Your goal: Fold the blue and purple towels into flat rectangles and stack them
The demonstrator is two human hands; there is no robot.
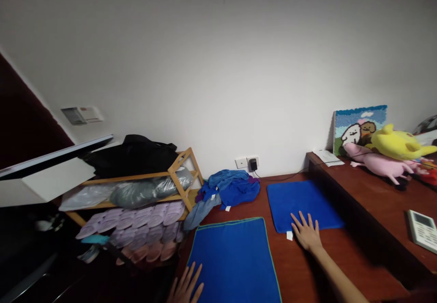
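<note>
Spread flat on the reddish-brown wooden surface is a blue cloth with green edging (235,257). My left hand (186,285) rests at its lower left edge, fingers spread; the wrist is out of view. Farther right lies a smaller blue cloth (300,200), flat, with a white tag at its near edge. On that near edge my right hand (307,234) lies palm down with its fingers apart, just right of the tag. Against the wall sits a crumpled heap of blue and purple cloths (235,187), beyond the green-edged one.
A wooden shoe rack (186,180) with lilac slippers (143,216) and a black bag (133,155) stands left. To the right, a raised ledge (375,203) bears plush toys (392,143), a dog picture (360,123) and a white remote-like device (423,230). A plugged-in black adapter (253,164) trails a cord.
</note>
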